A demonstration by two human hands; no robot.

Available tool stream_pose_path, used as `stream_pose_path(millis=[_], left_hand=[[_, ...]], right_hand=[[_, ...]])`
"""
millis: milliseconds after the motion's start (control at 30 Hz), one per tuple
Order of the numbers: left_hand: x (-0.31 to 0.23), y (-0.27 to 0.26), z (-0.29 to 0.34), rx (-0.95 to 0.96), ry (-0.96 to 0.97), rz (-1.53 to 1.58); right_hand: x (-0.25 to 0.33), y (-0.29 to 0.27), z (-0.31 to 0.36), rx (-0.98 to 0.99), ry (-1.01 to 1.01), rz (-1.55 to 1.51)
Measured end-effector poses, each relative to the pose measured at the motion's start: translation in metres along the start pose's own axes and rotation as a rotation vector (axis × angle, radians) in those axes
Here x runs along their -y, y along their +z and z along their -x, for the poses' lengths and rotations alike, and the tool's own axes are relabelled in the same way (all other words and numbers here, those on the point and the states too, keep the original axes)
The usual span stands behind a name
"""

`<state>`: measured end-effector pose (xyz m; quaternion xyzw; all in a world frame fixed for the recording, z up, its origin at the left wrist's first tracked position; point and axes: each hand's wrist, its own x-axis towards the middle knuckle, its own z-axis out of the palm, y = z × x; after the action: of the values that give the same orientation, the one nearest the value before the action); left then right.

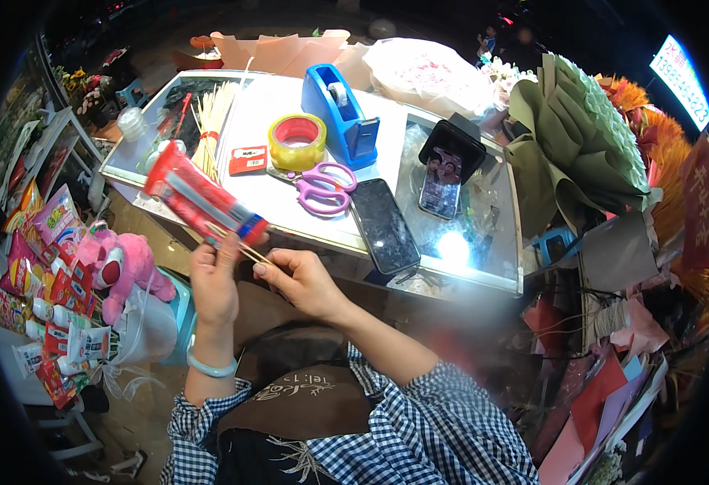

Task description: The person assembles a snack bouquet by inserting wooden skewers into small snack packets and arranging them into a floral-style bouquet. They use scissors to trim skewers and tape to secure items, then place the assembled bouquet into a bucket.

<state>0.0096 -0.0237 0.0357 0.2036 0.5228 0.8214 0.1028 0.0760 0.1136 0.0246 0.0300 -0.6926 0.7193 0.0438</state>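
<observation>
Your left hand [215,279] is pinching the red packet [196,194] against sticks [252,255], your right hand [302,283] pinching their right ends; they're already meeting, but whether they're fastened isn't showing.

Looks dark beyond a white, glass-topped counter [265,101]; catches bright glare [454,248] on the glass [488,222]; shows a lit sign [682,81] upper right, a blue stool [132,93] upper left, tan floor [150,422] lower left.

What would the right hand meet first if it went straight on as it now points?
Likely the left hand, at the lower end of the red packet, though exact depth is unclear.
</observation>
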Motion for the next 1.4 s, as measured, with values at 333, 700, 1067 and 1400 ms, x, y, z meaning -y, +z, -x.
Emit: stream_pose_path(millis=[333, 700, 1067, 1400], left_hand=[[-0.009, 0.002, 0.002, 0.175, -0.131, -0.058], [-0.012, -0.008, 0.003, 0.274, -0.187, 0.043], [-0.006, -0.03, -0.007, 0.001, -0.07, -0.186], [0.006, -0.024, -0.013, -0.082, -0.071, -0.223]], right_hand=[[-0.015, 0.01, 0.016, -0.105, -0.179, -0.003], [-0.004, 0.003, 0.014, 0.311, 0.132, -0.594], [-0.007, -0.092, -0.063, -0.292, -0.388, 1.502], [0.026, -0.089, -0.044, -0.244, -0.269, 1.419]])
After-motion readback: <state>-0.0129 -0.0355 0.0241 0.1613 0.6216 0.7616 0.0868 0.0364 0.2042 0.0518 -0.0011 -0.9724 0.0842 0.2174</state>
